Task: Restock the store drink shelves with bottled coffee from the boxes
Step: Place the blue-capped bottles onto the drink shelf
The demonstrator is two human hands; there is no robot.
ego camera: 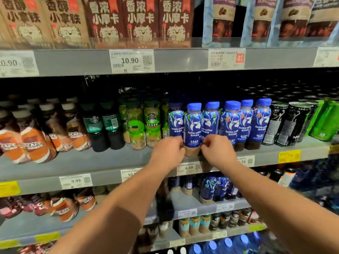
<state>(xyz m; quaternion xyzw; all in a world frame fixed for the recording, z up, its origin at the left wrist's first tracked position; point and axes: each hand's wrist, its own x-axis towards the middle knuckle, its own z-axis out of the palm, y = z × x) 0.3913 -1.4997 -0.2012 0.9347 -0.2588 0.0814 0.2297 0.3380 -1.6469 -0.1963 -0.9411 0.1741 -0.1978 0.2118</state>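
Low in the middle of the frame, the left hand and right hand are reaching in together. Both are curling their fingers against the foot of one blue-labelled coffee bottle and seem to be pinching it from either side, though the fingertips are partly hidden. That bottle is standing upright at the front lip of the middle shelf, just ahead of its neighbours.

The restocking is looking well advanced for this slot. Six blue bottles are showing across the front, counting the held one, five with bright blue caps and one sitting in shadow on the left. What is remaining is probably squaring this bottle up and filling any gaps behind, which are too dark to judge. No boxes are showing anywhere.

Further right, black cans are standing beside the row. At the upper left, three dark brown cartons are lining the top shelf.
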